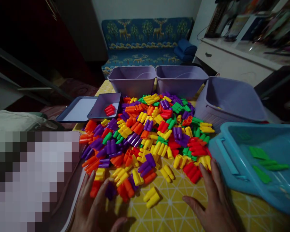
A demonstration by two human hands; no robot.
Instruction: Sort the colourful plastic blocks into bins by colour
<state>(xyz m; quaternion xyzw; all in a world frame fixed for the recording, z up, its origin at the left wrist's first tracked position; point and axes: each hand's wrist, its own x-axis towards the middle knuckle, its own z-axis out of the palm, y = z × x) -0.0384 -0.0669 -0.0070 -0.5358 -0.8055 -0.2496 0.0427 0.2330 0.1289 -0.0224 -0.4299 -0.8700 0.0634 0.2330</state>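
Note:
A heap of plastic finger-shaped pieces (145, 138) in red, orange, yellow, green and purple covers the middle of the table. At the near left edge of the heap is my left hand (90, 203), its fingers spread beside orange and purple pieces. My right hand (214, 199) lies open at the near right, fingertips close to a red piece (192, 173) and a yellow piece (205, 162). Between the hands a yellow piece (151, 197) sits apart from the heap. Neither hand visibly holds anything.
Three purple-grey bins (132, 82) stand along the back and right. A blue bin (221, 161) at right contains green pieces (263, 161). A small tray (102, 112) at left holds a red piece (109, 110), beside a flat lid (77, 109). The tablecloth (170, 206) is yellow. A sofa (147, 42) is behind.

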